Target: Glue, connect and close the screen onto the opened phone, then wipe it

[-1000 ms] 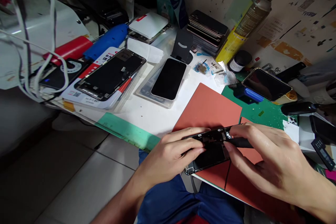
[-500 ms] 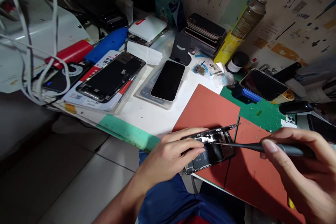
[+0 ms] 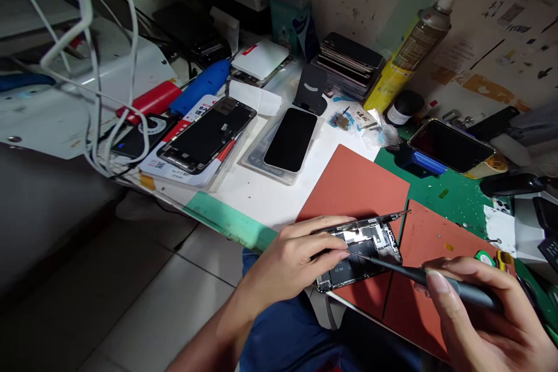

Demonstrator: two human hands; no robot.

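An opened phone (image 3: 355,264) lies on the red-brown mat (image 3: 349,180) at the table's near edge, its inner parts and dark battery showing. My left hand (image 3: 292,256) is closed on the phone's left end, fingers at its raised screen part (image 3: 375,222). My right hand (image 3: 483,308) grips a dark screwdriver (image 3: 466,292). The thin shaft points left over the phone's inside, and its tip is near my left fingertips. Whether the tip touches anything is too small to tell.
A white-edged phone (image 3: 290,139) lies on a clear case, left of the mats. Beyond are a detached screen (image 3: 207,133), stacked phones (image 3: 351,55) and a yellow spray can (image 3: 410,49). Another phone (image 3: 451,145) rests at right. White cables (image 3: 133,40) hang at left.
The view has shifted, so most things appear farther right. My right hand has moved down and left relative to the phone, with the screwdriver tip now nearer my left fingertips.
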